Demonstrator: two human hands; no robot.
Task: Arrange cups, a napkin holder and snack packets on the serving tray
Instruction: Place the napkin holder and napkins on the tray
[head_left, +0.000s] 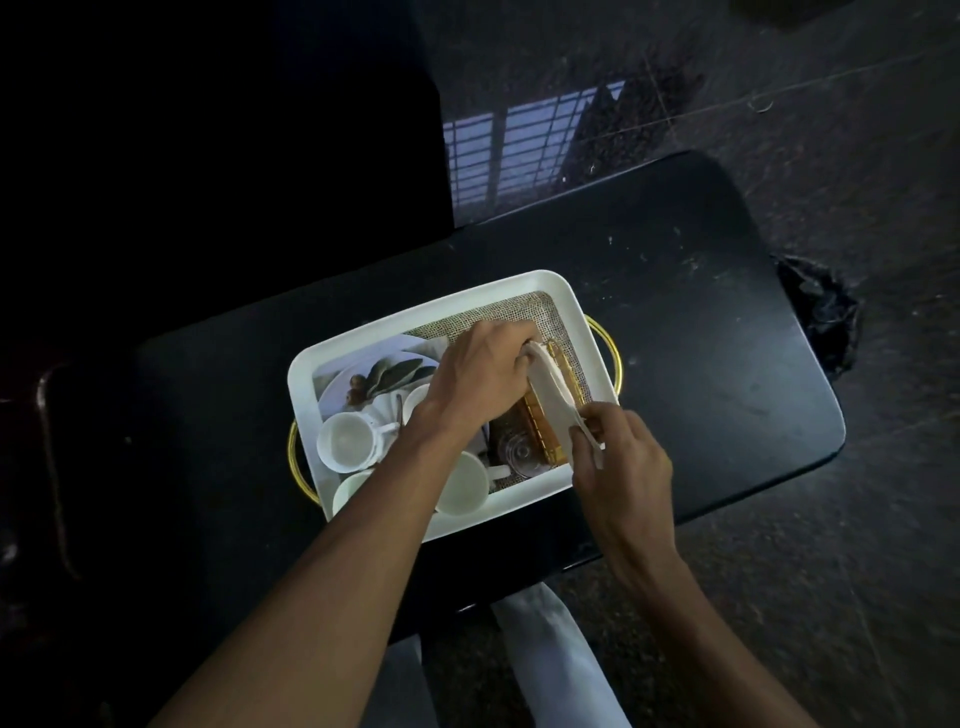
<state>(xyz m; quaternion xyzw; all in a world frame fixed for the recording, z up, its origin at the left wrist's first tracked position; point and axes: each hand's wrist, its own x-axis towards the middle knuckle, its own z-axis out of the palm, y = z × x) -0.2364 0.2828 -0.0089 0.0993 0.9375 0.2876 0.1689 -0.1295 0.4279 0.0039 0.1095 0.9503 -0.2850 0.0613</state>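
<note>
A white serving tray (415, 317) with gold handles sits on a black table. White cups stand in its near-left part: one (345, 441) with its handle to the right, one (464, 484) by the near rim, one (349, 491) partly under my left arm. A gold wire napkin holder (540, 421) lies in the tray's right half with a white napkin (550, 387) stretched along it. My left hand (478, 371) grips the napkin's far end. My right hand (621, 457) pinches its near end at the tray's right rim. No snack packets are visible.
The black table (701, 322) has a rounded right end and dusty marks. A crumpled dark bag (821, 317) lies on the floor past the table's right edge. A clear glass piece (514, 452) sits in the tray beside the holder. My legs show below the table's near edge.
</note>
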